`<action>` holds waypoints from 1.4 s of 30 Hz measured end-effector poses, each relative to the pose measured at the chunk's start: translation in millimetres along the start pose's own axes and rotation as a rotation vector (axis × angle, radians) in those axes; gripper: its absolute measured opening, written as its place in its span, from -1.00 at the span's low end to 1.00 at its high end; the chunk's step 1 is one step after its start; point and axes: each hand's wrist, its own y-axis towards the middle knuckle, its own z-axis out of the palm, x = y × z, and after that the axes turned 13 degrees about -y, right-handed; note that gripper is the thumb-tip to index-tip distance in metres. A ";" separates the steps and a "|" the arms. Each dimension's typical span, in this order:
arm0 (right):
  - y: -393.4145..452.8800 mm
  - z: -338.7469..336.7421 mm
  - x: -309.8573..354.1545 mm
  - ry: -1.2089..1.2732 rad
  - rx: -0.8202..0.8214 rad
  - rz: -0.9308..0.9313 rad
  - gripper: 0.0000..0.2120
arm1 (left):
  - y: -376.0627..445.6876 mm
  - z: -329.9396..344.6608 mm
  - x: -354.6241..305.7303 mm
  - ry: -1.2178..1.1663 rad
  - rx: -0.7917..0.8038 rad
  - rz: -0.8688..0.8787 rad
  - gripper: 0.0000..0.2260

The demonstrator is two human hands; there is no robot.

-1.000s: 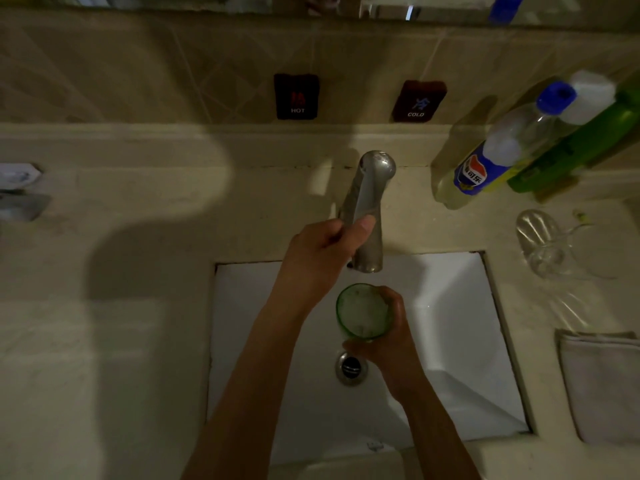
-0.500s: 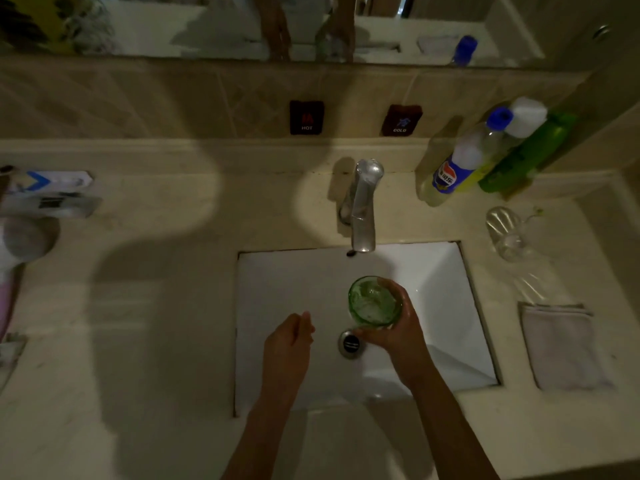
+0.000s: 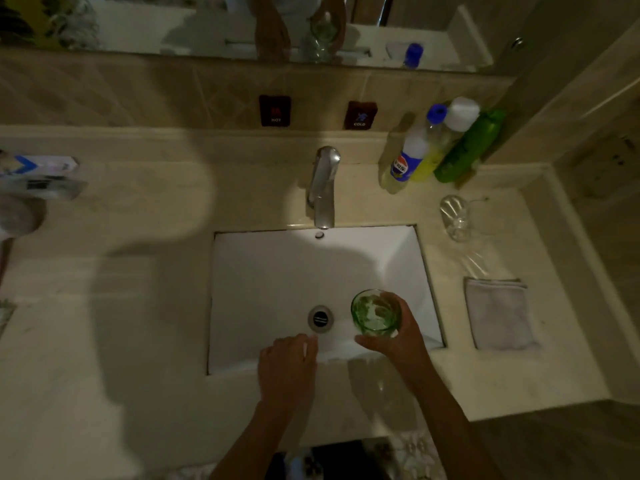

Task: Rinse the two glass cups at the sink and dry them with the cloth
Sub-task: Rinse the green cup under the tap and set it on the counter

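Far left of the counter (image 3: 114, 306), a few blurred toiletries sit at the edge, too smeared to name. Moving in, the white sink (image 3: 277, 271) opens up under the chrome tap (image 3: 323, 187), and no stream is visible from the spout. Over the near rim comes the left hand (image 3: 287, 367), fingers loosely curled, gripping nothing, hovering just by the drain (image 3: 320, 318). Right beside it, the right hand (image 3: 398, 337) wraps the green glass cup (image 3: 375, 313), thumb on the near side and fingers curled round the far wall, mouth up, upright or close to it, held over the basin's right half. There looks to be some water or wet sheen inside; hard to call.

Now the key relation: the folded cloth (image 3: 498, 313) lies flat on the counter to the right of the sink, well clear of the cup and on the side of the hand that is already occupied. The free left hand is the farther one, so my read is that either it crosses over or the cup changes hands. Beyond the cloth, nearer the wall, the clear glass cup (image 3: 455, 216) waits by the bottles (image 3: 433, 147), not yet in hand.
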 end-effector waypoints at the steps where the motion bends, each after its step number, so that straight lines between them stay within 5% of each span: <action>1: -0.3 -5.4 -3.3 -0.010 0.002 -0.001 -0.16 | -0.1 2.4 1.3 0.046 0.003 0.009 -0.56; 13: 13.2 -46.4 -19.0 -0.210 0.035 -0.078 -0.19 | -7.8 13.0 6.8 0.232 -0.174 0.132 -0.64; 21: 29.6 -53.5 -29.4 -0.334 0.069 -0.023 -0.17 | -8.0 4.8 -1.4 0.358 -0.046 0.186 -0.48; 29: 43.1 -50.3 -36.8 -0.378 0.136 0.037 -0.12 | -10.3 2.8 -4.9 0.354 -0.145 0.135 -0.78; 42: 65.9 -57.1 -17.6 -0.518 0.185 0.006 -0.01 | -9.0 3.7 -9.4 0.248 -0.159 0.048 -0.61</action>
